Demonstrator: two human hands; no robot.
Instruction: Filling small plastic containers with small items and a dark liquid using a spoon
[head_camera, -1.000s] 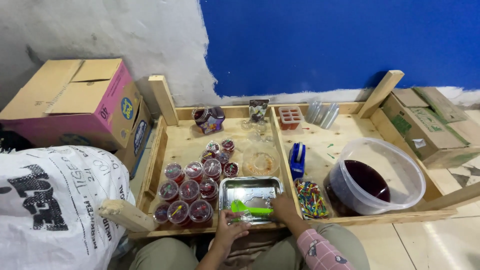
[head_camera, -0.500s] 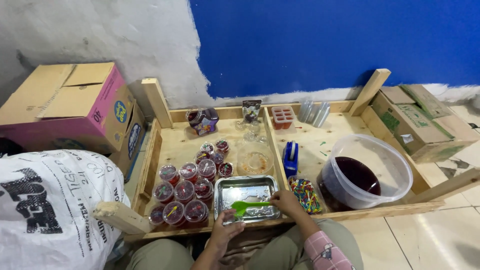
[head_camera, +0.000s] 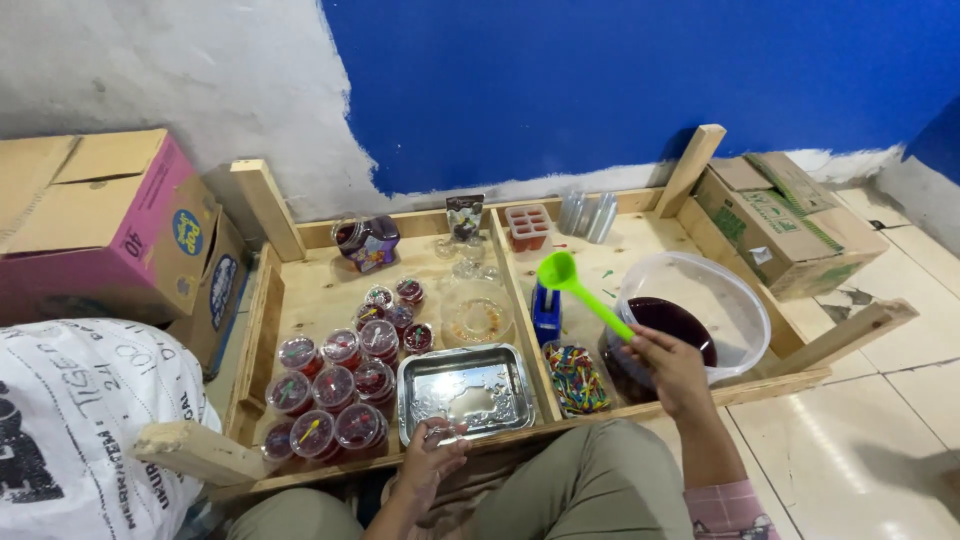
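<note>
Your right hand (head_camera: 672, 368) has its grip closed around the handle of the green ladle (head_camera: 578, 287), whose bowl is raised and tilted over the wooden tray (head_camera: 262, 330), just beside the clear tub of dark red liquid (head_camera: 690, 312). Your left hand (head_camera: 432, 458) rests with loosely curled, empty fingers on the near edge of the metal tray (head_camera: 465, 387), next to the filled cups (head_camera: 345, 380).

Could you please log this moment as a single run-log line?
right hand: holds green plastic ladle raised over clear tub of dark red liquid | left hand: on near rim of rectangular metal tray
</note>
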